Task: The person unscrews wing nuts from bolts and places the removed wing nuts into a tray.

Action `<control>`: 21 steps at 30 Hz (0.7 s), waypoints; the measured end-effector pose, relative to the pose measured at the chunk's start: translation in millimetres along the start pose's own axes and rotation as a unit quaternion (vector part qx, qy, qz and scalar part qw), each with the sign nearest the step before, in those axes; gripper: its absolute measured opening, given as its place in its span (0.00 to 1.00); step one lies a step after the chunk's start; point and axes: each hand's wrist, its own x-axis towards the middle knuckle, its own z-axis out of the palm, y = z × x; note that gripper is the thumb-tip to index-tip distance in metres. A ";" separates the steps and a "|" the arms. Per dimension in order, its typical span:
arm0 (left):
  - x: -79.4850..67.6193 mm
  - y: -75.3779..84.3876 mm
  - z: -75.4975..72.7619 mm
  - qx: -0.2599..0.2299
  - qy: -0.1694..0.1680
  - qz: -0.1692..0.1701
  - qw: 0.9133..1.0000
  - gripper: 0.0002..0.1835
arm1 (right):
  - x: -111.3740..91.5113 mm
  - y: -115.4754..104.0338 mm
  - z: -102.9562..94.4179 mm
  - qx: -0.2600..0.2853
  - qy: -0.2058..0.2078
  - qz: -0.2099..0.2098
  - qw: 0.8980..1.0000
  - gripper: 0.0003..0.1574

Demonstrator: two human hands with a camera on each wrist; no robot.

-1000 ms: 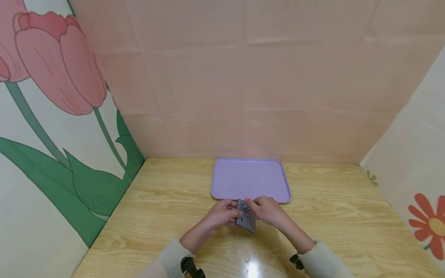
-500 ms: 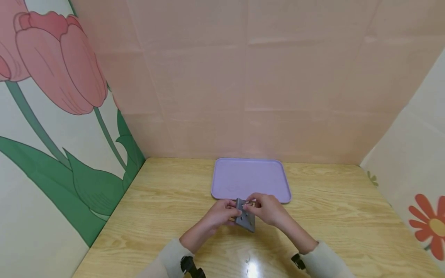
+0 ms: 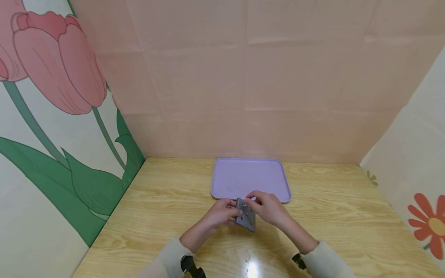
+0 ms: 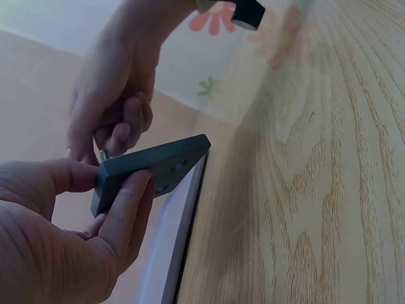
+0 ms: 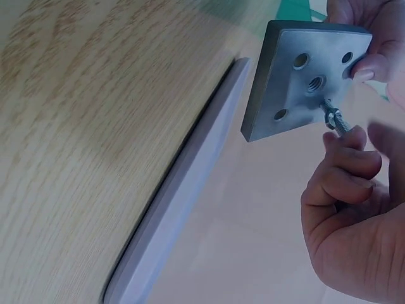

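Observation:
A grey square metal plate (image 3: 247,221) is held up above the table in front of the tray. My left hand (image 3: 219,213) pinches its left edge, thumb on one face and fingers behind. In the right wrist view several holes pierce the plate (image 5: 291,82), the middle one threaded. From a hole near its lower right corner a threaded bolt (image 5: 335,119) sticks out, with a nut on its shank. My right hand (image 3: 268,208) has curled fingers at the bolt's outer end; index and thumb are around it, the thumb blurred.
Just behind the hands a lilac tray (image 3: 250,179) lies on the wooden table (image 3: 167,193). A pinkish covering (image 3: 243,96) rises at the table's back edge. Flower-patterned panels (image 3: 76,185) stand at both sides.
My right fingers shift around the bolt's end; the index finger has lifted and moved slightly away from the plate. The left hand and plate stay nearly still.

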 end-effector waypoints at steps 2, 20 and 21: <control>-0.1 0.4 0.3 0.001 0.001 0.000 1.000 0.13 | 0.6 -0.6 -0.9 0.007 0.005 0.027 1.000 0.19; 1.5 -2.1 2.3 0.000 -0.007 0.006 1.000 0.12 | 0.7 0.1 3.8 0.003 -0.054 0.111 0.992 0.30; 1.5 -2.2 2.3 0.000 -0.006 0.005 1.000 0.12 | 0.6 0.4 3.5 0.001 -0.052 0.103 0.993 0.29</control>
